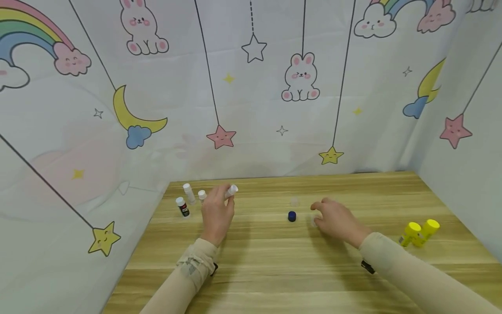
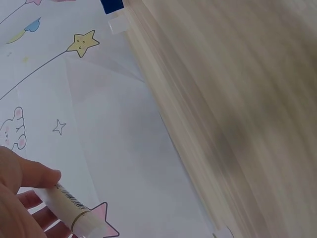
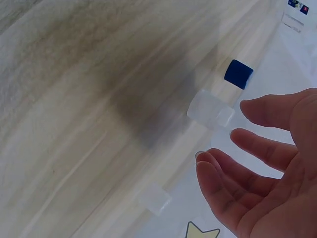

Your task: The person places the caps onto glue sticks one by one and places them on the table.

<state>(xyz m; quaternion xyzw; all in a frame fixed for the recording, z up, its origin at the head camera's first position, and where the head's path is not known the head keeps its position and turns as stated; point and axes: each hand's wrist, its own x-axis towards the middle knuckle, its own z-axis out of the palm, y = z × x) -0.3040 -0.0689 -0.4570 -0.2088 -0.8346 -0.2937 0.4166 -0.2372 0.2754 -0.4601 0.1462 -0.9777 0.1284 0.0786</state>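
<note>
My left hand (image 1: 217, 216) grips a white tube (image 1: 232, 190) between thumb and fingers, tilted above the table. In the left wrist view the tube (image 2: 74, 210) carries a barcode and ends in a paler tip. On the right, my right hand (image 1: 338, 221) hovers low with its fingers spread and holds nothing. Near its fingertips, a translucent cap (image 3: 210, 109) stands on the table, partly hidden by the hand in the head view. A dark blue cap (image 1: 292, 216) stands to its left. Behind that is a second translucent cap (image 1: 294, 201).
At the left back stand a white tube (image 1: 189, 193), a dark-labelled bottle with a white cap (image 1: 182, 207) and another white-capped container (image 1: 201, 195), partly behind my left hand. Two yellow containers (image 1: 430, 228) stand on the right. A printed curtain (image 1: 259, 109) hangs behind the wooden table (image 1: 274, 270).
</note>
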